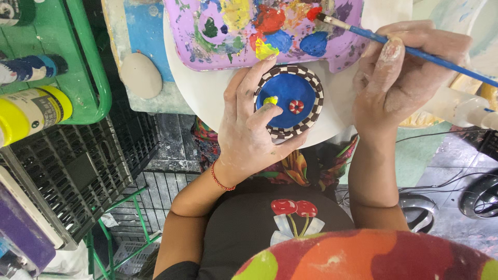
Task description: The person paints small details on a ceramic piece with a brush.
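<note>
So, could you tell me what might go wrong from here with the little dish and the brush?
The left hand has its thumb inside the dish, right at a yellow blob that may be wet, so it could smear. The right hand dips the brush in red on the palette; an overloaded tip might drip crossing the blue. Neighbouring palette colours touch, so the red could pick up others.

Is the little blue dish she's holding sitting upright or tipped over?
Upright. The small dish faces up, so its blue inside and checkered rim show fully, and the left hand grips its edge over the white round board.
</note>
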